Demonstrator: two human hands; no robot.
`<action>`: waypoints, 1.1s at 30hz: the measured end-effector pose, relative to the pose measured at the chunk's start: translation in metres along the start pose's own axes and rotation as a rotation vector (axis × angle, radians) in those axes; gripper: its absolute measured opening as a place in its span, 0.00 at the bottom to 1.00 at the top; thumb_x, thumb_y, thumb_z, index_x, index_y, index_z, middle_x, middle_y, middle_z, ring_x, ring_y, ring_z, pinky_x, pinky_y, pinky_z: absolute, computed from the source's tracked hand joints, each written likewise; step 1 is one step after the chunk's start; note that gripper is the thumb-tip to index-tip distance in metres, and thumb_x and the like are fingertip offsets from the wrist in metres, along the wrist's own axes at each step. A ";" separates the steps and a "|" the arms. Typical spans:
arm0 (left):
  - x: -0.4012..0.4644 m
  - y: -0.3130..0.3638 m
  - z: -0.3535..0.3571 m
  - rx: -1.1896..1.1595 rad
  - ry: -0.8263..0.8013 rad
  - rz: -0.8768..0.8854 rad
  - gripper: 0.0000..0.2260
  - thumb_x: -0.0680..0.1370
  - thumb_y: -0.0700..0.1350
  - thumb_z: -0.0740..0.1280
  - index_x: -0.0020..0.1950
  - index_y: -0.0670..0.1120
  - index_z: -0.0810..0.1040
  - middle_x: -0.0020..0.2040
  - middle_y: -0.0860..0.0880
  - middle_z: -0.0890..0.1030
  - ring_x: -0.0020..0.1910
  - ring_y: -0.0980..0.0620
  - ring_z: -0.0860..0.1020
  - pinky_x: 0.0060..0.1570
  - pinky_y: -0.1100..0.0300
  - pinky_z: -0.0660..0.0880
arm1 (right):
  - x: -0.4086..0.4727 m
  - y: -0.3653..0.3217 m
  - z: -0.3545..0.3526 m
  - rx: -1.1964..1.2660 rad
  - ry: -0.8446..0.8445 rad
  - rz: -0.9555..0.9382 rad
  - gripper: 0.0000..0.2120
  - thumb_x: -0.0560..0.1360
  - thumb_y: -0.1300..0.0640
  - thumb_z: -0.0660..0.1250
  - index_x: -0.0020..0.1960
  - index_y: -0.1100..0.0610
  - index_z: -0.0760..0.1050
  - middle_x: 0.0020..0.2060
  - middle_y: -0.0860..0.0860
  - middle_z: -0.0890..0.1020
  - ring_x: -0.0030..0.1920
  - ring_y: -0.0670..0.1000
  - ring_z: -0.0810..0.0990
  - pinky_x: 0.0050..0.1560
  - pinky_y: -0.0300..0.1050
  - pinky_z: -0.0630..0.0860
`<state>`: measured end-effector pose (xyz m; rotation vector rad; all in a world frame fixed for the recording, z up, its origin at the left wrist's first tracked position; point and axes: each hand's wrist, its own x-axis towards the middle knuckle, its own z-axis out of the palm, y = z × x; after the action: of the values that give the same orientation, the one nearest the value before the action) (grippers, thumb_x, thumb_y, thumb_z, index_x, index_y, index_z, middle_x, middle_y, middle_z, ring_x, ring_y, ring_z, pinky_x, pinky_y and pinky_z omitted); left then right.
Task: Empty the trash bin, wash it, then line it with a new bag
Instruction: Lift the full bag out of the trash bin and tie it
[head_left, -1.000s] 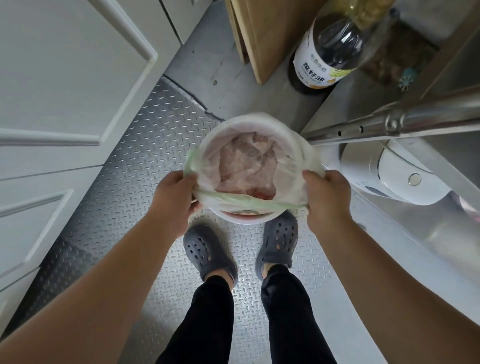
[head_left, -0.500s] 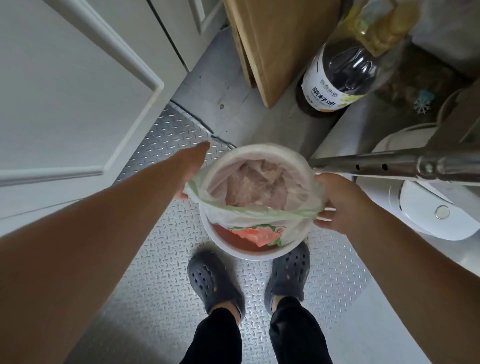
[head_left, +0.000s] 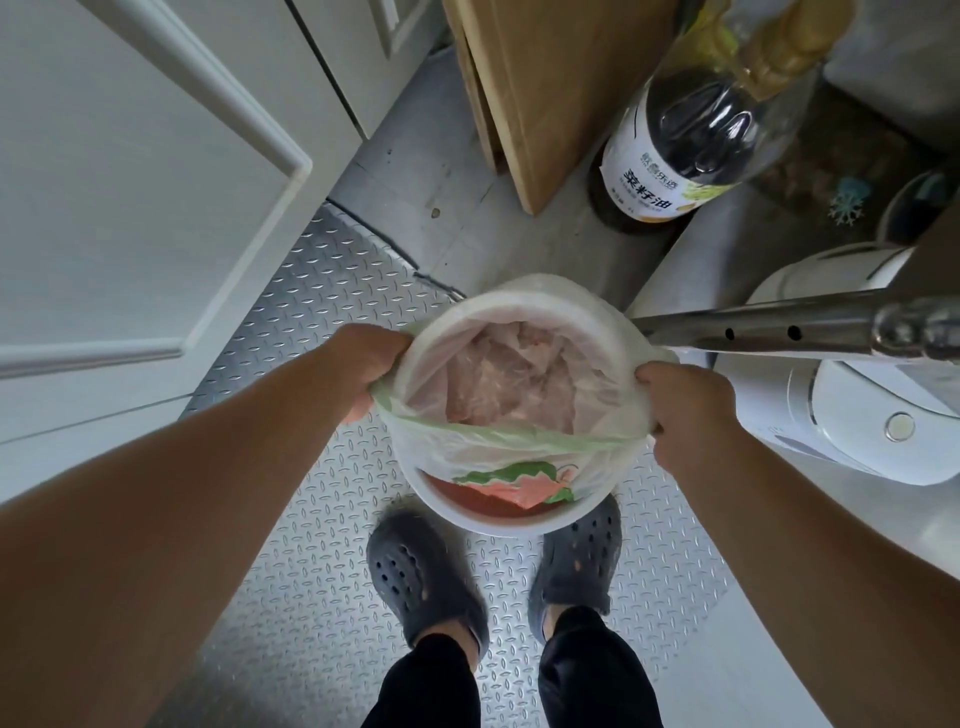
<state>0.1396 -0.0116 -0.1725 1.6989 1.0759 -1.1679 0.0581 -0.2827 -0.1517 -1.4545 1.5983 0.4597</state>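
Note:
A small round white trash bin (head_left: 506, 525) stands on the metal floor just ahead of my feet. It holds a thin translucent bag (head_left: 519, 395) with a green edge, with crumpled waste inside. The bag's near edge is pulled off the bin's rim, so the reddish inside of the bin shows below it. My left hand (head_left: 363, 366) grips the bag's left edge. My right hand (head_left: 680, 410) grips its right edge. Both hands are closed on the plastic.
White cabinet doors (head_left: 145, 208) stand close on the left. A wooden board (head_left: 540, 88) and a large oil bottle (head_left: 685, 130) stand behind the bin. A steel bar (head_left: 769, 332) juts in from the right above a white appliance (head_left: 872, 415). My grey clogs (head_left: 421, 571) stand on tread plate.
My left hand went from reaching past the bin's left side to gripping the bag's left edge. More of the bag's near edge has come off the rim. The camera moved closer.

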 end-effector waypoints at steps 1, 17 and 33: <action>0.000 0.003 0.000 -0.026 0.078 0.095 0.06 0.76 0.41 0.71 0.51 0.42 0.82 0.48 0.42 0.86 0.45 0.45 0.83 0.50 0.51 0.79 | -0.002 0.000 0.000 -0.025 0.020 -0.075 0.06 0.70 0.59 0.69 0.39 0.56 0.72 0.39 0.54 0.76 0.40 0.56 0.75 0.42 0.45 0.73; -0.083 -0.012 -0.013 0.139 0.542 0.898 0.09 0.82 0.50 0.60 0.44 0.48 0.73 0.34 0.56 0.75 0.35 0.63 0.74 0.35 0.70 0.68 | -0.067 0.015 -0.030 -0.121 0.136 -0.538 0.08 0.71 0.59 0.67 0.41 0.65 0.73 0.32 0.53 0.73 0.31 0.51 0.68 0.32 0.43 0.67; -0.067 -0.046 -0.063 0.119 0.599 0.626 0.12 0.80 0.51 0.60 0.47 0.44 0.77 0.37 0.46 0.78 0.38 0.42 0.74 0.38 0.53 0.73 | -0.081 0.064 -0.095 -0.350 0.015 -0.553 0.11 0.70 0.66 0.65 0.43 0.49 0.73 0.38 0.51 0.80 0.33 0.55 0.77 0.30 0.41 0.68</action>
<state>0.0997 0.0483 -0.0986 2.3269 0.7038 -0.3322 -0.0435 -0.2929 -0.0553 -2.0800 1.0871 0.4122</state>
